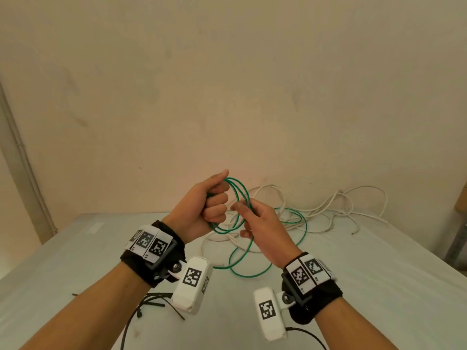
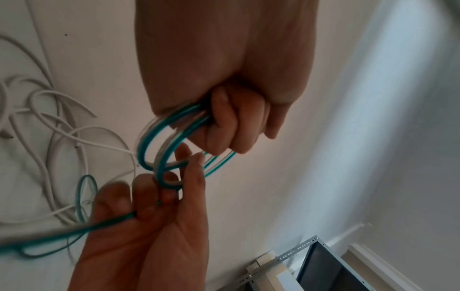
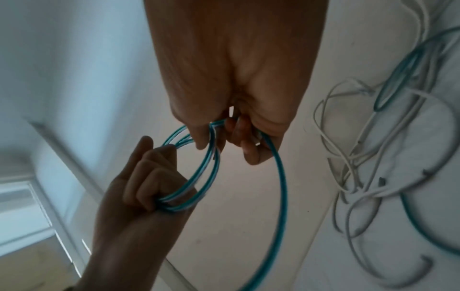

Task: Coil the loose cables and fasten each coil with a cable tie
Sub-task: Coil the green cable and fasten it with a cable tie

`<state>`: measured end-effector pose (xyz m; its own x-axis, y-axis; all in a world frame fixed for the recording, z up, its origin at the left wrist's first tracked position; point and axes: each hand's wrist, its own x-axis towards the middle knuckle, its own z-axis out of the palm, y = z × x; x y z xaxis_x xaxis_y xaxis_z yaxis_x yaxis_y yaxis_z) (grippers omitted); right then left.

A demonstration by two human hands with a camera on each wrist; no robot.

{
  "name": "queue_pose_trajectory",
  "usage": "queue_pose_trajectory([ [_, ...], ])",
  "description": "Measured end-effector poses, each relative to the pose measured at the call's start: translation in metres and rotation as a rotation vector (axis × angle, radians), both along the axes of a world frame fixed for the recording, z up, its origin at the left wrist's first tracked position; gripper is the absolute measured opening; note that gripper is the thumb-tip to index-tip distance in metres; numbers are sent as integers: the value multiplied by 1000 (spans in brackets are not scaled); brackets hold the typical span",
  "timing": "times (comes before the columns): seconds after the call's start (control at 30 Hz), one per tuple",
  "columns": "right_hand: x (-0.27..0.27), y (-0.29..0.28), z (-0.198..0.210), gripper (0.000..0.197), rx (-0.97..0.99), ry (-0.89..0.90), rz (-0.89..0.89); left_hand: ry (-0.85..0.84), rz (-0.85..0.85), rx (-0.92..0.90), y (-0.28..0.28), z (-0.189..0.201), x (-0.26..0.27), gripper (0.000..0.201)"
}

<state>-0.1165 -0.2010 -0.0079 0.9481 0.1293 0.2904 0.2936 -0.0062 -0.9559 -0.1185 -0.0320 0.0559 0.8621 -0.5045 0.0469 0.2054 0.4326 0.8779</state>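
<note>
Above the table [image 1: 75,248], in front of the wall, both hands work the green cable [image 1: 236,198]. Largest first: the table carries a tangle of white cables [image 1: 328,210] at its far edge against the wall, with the loose green run [image 1: 252,271] lying on the near side of that tangle. A bundle of black cable ties [image 1: 156,301] lies on the table nearer the person, below the left wrist.

The left hand [image 1: 202,205] holds the finished loops above the table, fingers curled into a fist round one side of the coil [image 3: 194,177]. The coil stands roughly upright, its plane facing the person's left and right, its opening between the two hands.

The right hand [image 1: 257,223] sits just beside the coil's free side, thumb and fingertips [image 2: 174,189] pinching the strand. From this pinch the uncoiled length drops toward the table and runs away toward the white tangle.

Judgement: the next loop requires the right hand, the nearer one to the slack, to carry the strand up to the left fist. No tie is fitted yet.
</note>
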Motion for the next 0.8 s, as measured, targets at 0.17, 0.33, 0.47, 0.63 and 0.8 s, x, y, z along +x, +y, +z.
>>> queue_pose_trajectory([
  [0.17, -1, 17, 9, 31, 352, 162, -21, -57, 186, 42, -8, -11, 4, 53],
  [0.33, -1, 15, 28, 39, 842, 336, 95, -89, 322, 186, -10, -27, 4, 50],
  [0.47, 2, 11, 31, 43, 823, 326, -29, -366, 490, 606, -11, -36, -1, 55],
  [0.63, -1, 18, 28, 44, 647, 185, -186, -636, 720, 1245, -12, -40, 6, 61],
  [0.8, -8, 26, 27, 43, 634, 150, -206, -111, 535, 635, -23, -29, -1, 29],
])
